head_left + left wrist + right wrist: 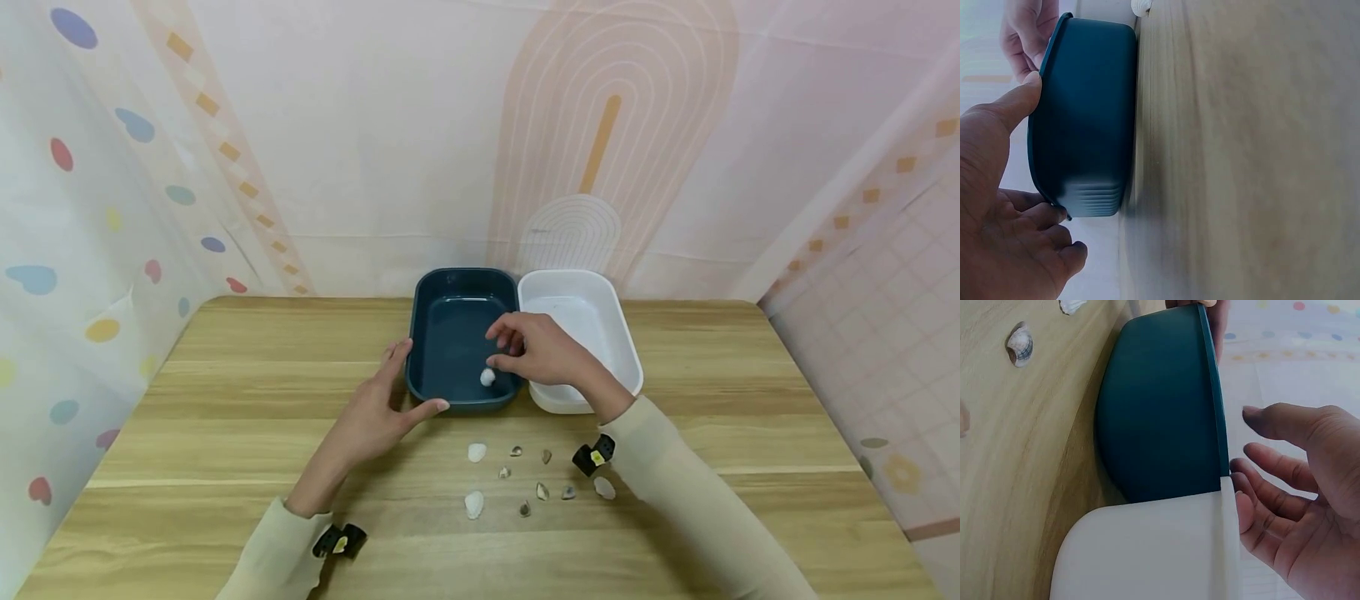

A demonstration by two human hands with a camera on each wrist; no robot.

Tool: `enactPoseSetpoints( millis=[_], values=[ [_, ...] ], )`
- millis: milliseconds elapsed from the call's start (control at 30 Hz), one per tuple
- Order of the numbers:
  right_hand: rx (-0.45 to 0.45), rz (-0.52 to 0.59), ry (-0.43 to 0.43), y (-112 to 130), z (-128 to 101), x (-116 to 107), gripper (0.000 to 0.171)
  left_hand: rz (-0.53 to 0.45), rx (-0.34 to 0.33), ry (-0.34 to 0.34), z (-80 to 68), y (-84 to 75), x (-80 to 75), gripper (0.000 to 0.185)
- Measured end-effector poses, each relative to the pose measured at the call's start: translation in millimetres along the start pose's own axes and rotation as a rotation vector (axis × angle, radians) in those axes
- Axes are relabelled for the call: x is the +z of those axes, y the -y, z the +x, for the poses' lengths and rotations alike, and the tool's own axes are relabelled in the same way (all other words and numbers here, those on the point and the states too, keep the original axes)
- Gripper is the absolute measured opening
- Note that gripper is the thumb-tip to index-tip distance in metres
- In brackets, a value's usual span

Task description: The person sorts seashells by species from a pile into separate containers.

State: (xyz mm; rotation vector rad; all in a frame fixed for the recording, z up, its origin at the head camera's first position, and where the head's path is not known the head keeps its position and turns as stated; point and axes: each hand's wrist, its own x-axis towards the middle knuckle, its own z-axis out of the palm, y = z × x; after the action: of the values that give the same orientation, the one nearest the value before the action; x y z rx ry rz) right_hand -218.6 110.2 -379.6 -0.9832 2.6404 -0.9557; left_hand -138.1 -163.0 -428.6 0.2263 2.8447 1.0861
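A dark teal tray [450, 392] stands on the table. My left hand [375, 412] holds its near left corner, thumb on the front rim and fingers at the left rim; the left wrist view shows those fingers bent by the edge. Over the tray's right side hovers my right hand [547, 350], thumb and fingers apart with nothing between them. Just below its thumb a small white shell [487, 377] shows against the tray's inside. Beside the teal tray, a white tray [630, 367] lies partly hidden under the right hand and wrist.
Several shells lie loose in front of the trays, among them a white shell [474, 504], another white shell [477, 452], a pale shell [604, 488] and a small brownish shell [546, 457]. Behind the wooden table [300, 350] hangs a patterned cloth [390, 150].
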Motion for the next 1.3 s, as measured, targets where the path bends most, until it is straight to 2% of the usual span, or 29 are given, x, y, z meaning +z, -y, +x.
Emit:
enactPoseSetpoints(
  millis=[333, 700, 1300],
  values=[
    [0.006, 0.009, -0.030, 1.2, -19.0, -2.6, 0.036, -0.003, 0.025, -0.002, 1.7, -1.4, 4.1, 0.107],
    [0.002, 0.039, -0.073, 10.7, -43.3, -3.7, 0.044, -0.008, 0.034, -0.001, 2.8, -3.8, 1.7, 0.109],
    [0.011, 0.064, 0.013, 17.8, -93.5, -4.8, 0.052, -0.004, 0.028, 0.005, -0.1, -6.2, 1.2, 0.113]
  ],
)
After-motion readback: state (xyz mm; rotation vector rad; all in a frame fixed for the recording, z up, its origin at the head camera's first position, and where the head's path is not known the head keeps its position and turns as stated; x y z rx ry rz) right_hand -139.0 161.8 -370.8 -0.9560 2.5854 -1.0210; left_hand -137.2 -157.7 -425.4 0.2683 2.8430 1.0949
